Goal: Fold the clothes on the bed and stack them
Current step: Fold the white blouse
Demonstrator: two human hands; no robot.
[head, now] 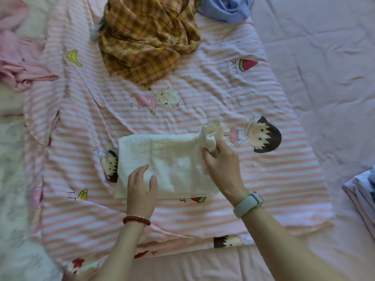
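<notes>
A white garment (170, 159) lies partly folded into a rectangle on the pink striped cartoon sheet (223, 102). My left hand (142, 191) rests on its near left part with the fingers relaxed. My right hand (221, 161) pinches the bunched right end of the white garment and lifts it a little off the sheet. A crumpled yellow plaid garment (146, 37) lies farther up the bed. A blue garment (225, 8) sits beside it at the top edge.
Pink clothes (22, 63) are heaped at the left edge. A folded stack of patterned fabric (363, 191) sits at the right edge on the lilac quilt (324, 78). White fluffy fabric (14, 220) fills the lower left.
</notes>
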